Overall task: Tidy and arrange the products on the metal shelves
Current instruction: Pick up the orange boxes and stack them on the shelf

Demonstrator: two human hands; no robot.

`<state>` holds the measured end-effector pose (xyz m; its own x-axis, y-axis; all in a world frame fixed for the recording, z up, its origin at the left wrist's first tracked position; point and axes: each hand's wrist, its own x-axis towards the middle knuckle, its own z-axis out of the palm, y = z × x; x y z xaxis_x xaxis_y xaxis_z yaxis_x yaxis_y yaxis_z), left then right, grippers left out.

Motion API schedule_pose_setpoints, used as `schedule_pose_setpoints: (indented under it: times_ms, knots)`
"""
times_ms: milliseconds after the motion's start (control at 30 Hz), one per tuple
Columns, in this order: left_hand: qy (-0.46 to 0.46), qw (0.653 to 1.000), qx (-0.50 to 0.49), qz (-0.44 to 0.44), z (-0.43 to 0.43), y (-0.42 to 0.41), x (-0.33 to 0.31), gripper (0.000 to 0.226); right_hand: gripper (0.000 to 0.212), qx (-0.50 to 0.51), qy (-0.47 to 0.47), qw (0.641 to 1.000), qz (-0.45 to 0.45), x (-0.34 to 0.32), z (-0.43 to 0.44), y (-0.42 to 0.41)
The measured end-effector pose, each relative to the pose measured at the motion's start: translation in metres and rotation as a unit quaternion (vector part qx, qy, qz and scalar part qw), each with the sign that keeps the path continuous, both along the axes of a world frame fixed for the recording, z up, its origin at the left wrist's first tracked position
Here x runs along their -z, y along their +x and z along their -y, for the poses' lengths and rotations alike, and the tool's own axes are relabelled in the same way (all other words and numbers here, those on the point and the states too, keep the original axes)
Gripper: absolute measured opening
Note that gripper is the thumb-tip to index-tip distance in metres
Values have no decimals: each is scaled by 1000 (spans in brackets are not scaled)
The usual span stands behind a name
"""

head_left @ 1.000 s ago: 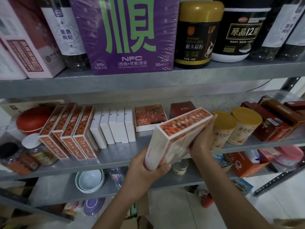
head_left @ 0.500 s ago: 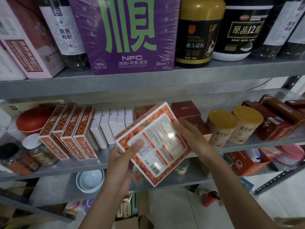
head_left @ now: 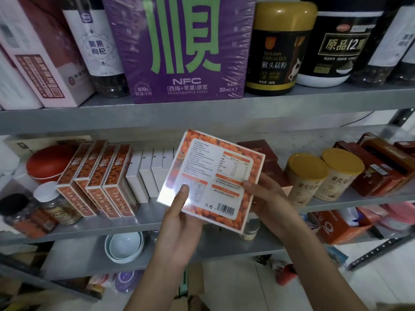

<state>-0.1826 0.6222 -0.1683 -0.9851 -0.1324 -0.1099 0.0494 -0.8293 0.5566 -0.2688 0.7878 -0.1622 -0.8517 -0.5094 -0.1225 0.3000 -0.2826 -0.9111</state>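
Both hands are closed on the orange berry box [head_left: 213,173], which is held in the air in front of the middle shelf [head_left: 143,223]. Its printed back panel faces the camera and it is tilted, with the barcode corner lowest. The left hand [head_left: 179,223] grips the lower left corner, its thumb flat across the panel and its other fingers hidden behind the box. The right hand [head_left: 267,203] pinches the lower right edge, thumb on the panel, fingers curled round behind.

Left of the held box, four matching orange boxes [head_left: 107,176] stand on edge in a tight row, and white boxes [head_left: 146,173] stand packed just beside them. The held box covers the end of the white row, so I cannot tell whether a gap lies behind it. Right of it are dark red boxes [head_left: 258,149], then two yellow-lidded tubs [head_left: 323,173]. Below its left corner a strip of bare shelf runs along the front edge. Above it, the upper shelf lip hangs close to its top edge.
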Motion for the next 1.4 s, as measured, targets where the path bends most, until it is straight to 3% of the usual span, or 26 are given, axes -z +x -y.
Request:
schedule_pose_setpoints:
  times_ms: [100, 167, 233, 267, 333, 433, 467, 500, 600, 667, 867, 900, 933, 967, 1067, 1133, 1200, 1267, 1333, 1400]
  knots:
    - [-24, 999, -40, 17, 4, 1, -8, 39, 39, 32, 9, 999, 27, -5, 2, -5]
    - [-142, 984, -101, 38, 4, 3, -10, 48, 38, 46, 14, 998, 41, -8, 1, -9]
    - [-323, 922, -190, 102, 4, 5, -5, 71, 39, 60, 30, 997, 41, -11, 0, -12]
    - [-413, 872, -238, 108, 5, 5, -3, 82, 39, 69, 40, 996, 36, -13, 0, -13]
    - [-594, 753, -281, 25, 8, 4, 5, 87, 36, 87, 53, 994, 29, -15, 1, -13]
    - [-817, 498, -246, -153, 8, -5, 26, 72, 27, 108, 80, 991, 21, -17, 7, -8]
    - [-842, 449, -233, -187, 6, -7, 31, 70, 25, 117, 92, 989, 15, -16, 9, -5]
    - [-852, 429, -227, -199, 4, -9, 33, 69, 24, 129, 104, 986, 10, -16, 12, -4]
    - [-858, 423, -227, -182, 3, -11, 32, 72, 28, 179, 117, 977, 5, -18, 14, -3]
    - [-873, 401, -221, -166, 3, -12, 31, 77, 31, 197, 97, 975, 16, -18, 15, -2]
    - [-908, 359, -193, -98, -13, -12, 22, 99, 56, 212, 110, 971, -33, -19, 29, 18]
    - [-906, 371, -181, -92, -13, -11, 23, 105, 58, 207, 119, 970, -48, -21, 29, 20]
    - [-893, 407, -167, -93, -10, -10, 24, 108, 60, 194, 121, 971, -66, -22, 27, 22]
    - [-867, 468, -149, -89, -7, -7, 24, 107, 61, 169, 112, 976, -84, -23, 25, 25]
    - [-711, 697, -80, -55, 1, 2, 20, 85, 52, 78, 80, 983, -148, -22, 11, 20]
    - [-613, 783, -86, -54, 4, 6, 18, 67, 59, 72, 129, 965, -218, -12, 3, 4]
    - [-556, 826, -69, -52, 7, 9, 15, 50, 83, 99, 230, 918, -307, -5, -1, -18]
    - [-523, 850, -39, -48, 11, 12, 15, 51, 96, 80, 273, 887, -364, -7, -3, -37]
    - [-503, 863, -25, -42, 18, 12, 22, 60, 94, 11, 250, 900, -357, -8, -5, -51]
    - [-506, 862, -22, -36, 24, 11, 31, 60, 79, -41, 243, 910, -333, -9, -6, -59]
